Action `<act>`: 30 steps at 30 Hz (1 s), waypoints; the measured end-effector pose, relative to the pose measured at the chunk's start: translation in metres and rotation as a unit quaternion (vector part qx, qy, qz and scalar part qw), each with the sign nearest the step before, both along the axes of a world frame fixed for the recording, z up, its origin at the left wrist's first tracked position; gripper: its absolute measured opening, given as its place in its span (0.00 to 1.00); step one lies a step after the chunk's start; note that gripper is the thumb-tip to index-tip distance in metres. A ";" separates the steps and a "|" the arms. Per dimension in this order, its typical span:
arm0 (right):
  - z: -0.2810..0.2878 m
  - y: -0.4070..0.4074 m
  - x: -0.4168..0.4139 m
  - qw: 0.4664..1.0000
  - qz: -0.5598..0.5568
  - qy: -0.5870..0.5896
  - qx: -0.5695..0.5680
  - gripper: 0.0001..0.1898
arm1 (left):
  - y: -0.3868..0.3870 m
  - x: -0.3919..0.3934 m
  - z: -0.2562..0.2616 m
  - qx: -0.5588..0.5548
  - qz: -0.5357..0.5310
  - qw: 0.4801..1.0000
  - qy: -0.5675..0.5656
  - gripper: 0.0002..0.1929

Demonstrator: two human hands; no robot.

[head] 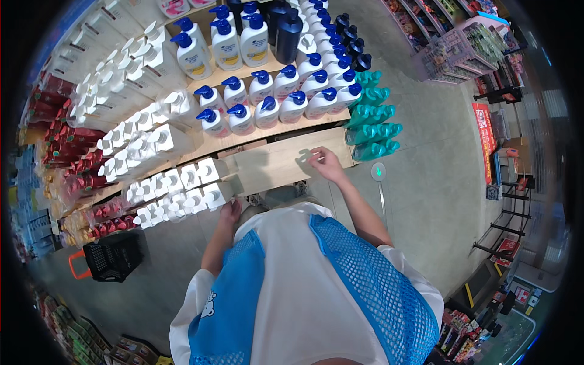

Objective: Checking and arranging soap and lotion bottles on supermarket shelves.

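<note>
My right hand (pixel 326 163) hovers over the right part of a bare wooden shelf board (pixel 278 159), fingers loosely curled and apart, holding nothing. Beside the nearest white pump bottle (pixel 214 194) at the shelf's front left is my left hand (pixel 231 211); whether it touches the bottle is unclear. White boxy bottles stand in two rows left of the bare board. On the tier behind are white pump bottles with blue heads (pixel 268 112). Teal bottles (pixel 376 149) line the shelf's right end.
A black shopping basket with an orange handle (pixel 112 258) rests on the grey floor at the left. Red pouches (pixel 86 137) fill the display's left side. A round floor sign with a green arrow (pixel 378 172) lies to the right. Farther right stand a goods rack (pixel 456 52) and black metal frames (pixel 506 223).
</note>
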State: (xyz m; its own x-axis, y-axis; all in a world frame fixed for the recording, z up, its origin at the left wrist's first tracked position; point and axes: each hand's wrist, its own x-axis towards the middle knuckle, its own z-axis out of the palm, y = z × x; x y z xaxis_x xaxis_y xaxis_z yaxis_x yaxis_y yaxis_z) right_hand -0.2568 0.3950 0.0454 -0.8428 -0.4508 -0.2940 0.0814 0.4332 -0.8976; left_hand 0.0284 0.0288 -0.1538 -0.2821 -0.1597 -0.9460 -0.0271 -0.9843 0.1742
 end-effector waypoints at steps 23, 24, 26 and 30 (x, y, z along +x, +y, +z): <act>0.140 0.065 -0.170 0.879 -0.051 0.471 0.059 0.38 | 0.102 0.111 -0.049 -0.446 -0.585 0.644 -0.211 0.22; 0.141 0.066 -0.174 0.875 -0.021 0.480 0.057 0.38 | 0.106 0.110 -0.046 -0.443 -0.582 0.649 -0.208 0.22; 0.139 0.070 -0.179 0.870 0.024 0.490 0.059 0.38 | 0.112 0.106 -0.035 -0.439 -0.577 0.658 -0.204 0.21; 0.133 0.076 -0.186 0.868 0.025 0.493 0.045 0.38 | 0.121 0.097 -0.015 -0.427 -0.547 0.690 -0.207 0.21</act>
State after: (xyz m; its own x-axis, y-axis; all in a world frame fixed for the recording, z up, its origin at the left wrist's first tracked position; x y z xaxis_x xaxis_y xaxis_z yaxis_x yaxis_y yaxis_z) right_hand -0.4429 0.4710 0.1788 -0.6847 -0.5064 0.5242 -0.7288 0.4864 -0.4820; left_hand 0.1253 0.1502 -0.1687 -0.4102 -0.6144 -0.6740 -0.8933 0.1219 0.4326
